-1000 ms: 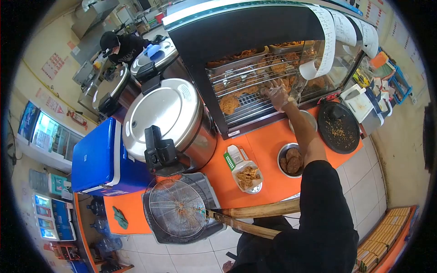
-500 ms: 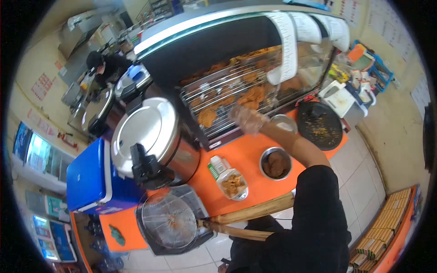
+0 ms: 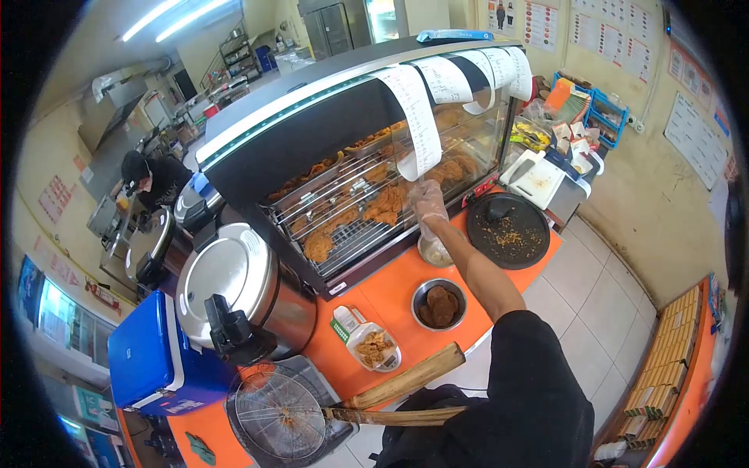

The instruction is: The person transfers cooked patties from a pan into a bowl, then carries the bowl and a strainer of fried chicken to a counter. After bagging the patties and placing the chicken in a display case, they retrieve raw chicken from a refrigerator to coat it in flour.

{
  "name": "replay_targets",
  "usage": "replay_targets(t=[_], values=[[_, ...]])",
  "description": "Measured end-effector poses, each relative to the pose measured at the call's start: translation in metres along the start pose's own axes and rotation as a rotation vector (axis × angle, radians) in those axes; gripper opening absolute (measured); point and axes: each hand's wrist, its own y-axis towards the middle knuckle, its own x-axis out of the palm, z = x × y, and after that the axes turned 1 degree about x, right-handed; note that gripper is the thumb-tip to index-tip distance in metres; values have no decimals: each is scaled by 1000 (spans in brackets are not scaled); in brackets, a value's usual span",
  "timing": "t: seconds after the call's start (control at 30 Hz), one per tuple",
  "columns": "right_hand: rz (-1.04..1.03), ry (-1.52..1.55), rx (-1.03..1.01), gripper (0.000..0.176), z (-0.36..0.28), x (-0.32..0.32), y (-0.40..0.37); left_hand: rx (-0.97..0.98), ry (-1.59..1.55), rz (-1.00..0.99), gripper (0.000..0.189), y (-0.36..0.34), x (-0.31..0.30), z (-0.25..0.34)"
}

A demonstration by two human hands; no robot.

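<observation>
I cannot tell whether the gloved right hand (image 3: 429, 206) has its fingers around anything; fried chicken (image 3: 383, 206) lies just left of them; the paper strip (image 3: 417, 118) (dangling just above them) might snag if they lift.

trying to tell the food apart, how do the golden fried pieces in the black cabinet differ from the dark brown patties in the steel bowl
The golden fried pieces have craggy, irregular surfaces; the dark brown patties look smoother. Many fried pieces spread across a slatted metal rack; the patties lie together in a round steel bowl. Both show more than one piece.
</observation>
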Motion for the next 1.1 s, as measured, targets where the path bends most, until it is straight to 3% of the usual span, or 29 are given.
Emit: replay_targets(t=[0.1,0.2,0.23,0.27,0.43,0.5,0.53,0.6,0.67,0.77,0.9,1.0,1.07,1.1], values=[[54,56,76,25,-2,6,-8,2,8,-4,34,2,-3,-2],[-95,345,96,24,13,15,-9,-1,17,-4,34,2,-4,0],[-87,268,180,21,-55,16,-41,-2,20,-9,34,2,-4,1],[-121,285,167,20,-69,24,-57,-1,25,-11,34,1,-4,1],[-383,150,116,23,-53,72,-87,15,53,-22,35,5,-8,2],[-488,137,22,23,-78,82,-111,24,60,-28,35,7,-7,4],[-514,65,-141,24,-98,87,-120,25,62,-29,35,8,-6,6],[-590,208,16,16,-122,110,-135,37,64,-34,35,9,-6,10],[-744,22,9,21,-143,126,-133,43,70,-40,36,9,-11,7],[-784,-29,23,24,-136,152,-143,48,77,-29,36,4,-20,-3],[-905,158,110,48,-118,141,-148,50,88,-31,36,-6,-28,-18],[-1095,202,147,49,-154,95,-149,55,109,-25,37,-14,-41,-35],[-1227,-104,179,28,-205,53,-148,75,168,-16,37,-20,-56,-53],[-1379,-277,154,37,-161,60,-137,117,263,-12,37,-25,-67,-67]])
